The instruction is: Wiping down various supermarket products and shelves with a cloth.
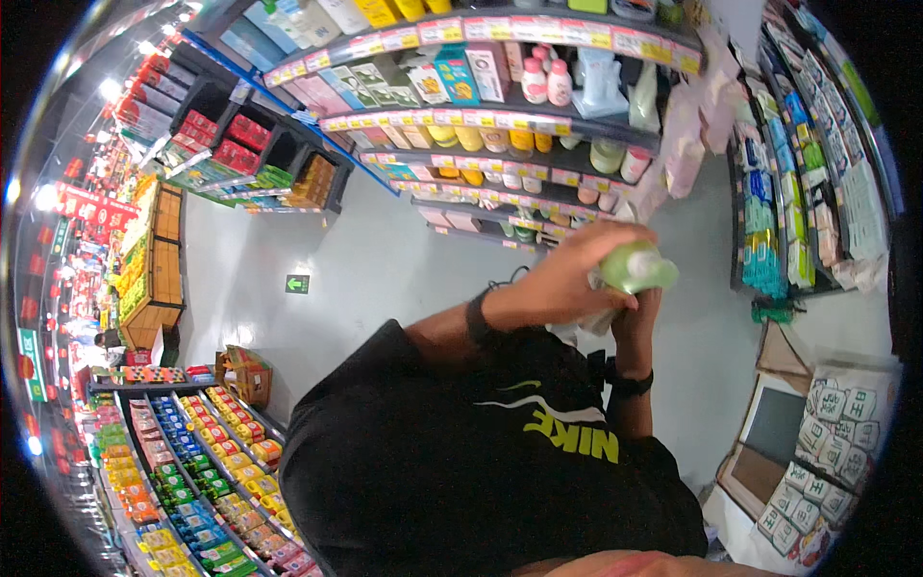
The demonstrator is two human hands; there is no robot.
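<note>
My left hand [577, 263], with a dark band at its wrist, is wrapped round a translucent green bottle [626, 268] with a whitish top, which points towards the camera and is blurred. Just below it, my right hand [636, 301] is mostly hidden behind the bottle and the left hand; whether its fingers grip anything cannot be told. A dark watch or band is on the right wrist. Something pale [598, 321] shows between the two hands. Both hands are in front of my black shirt, beside the store shelf [497, 119] of bottles, jars and boxes.
Pale plastic packaging [685, 137] hangs at the shelf's right end. Another shelf [732, 216] of packets stands at right. Printed bags [829, 440] lie at lower right. Packed shelves [216, 461] stand lower left, near a carton [245, 375]. Wooden produce bins [167, 252] are farther left.
</note>
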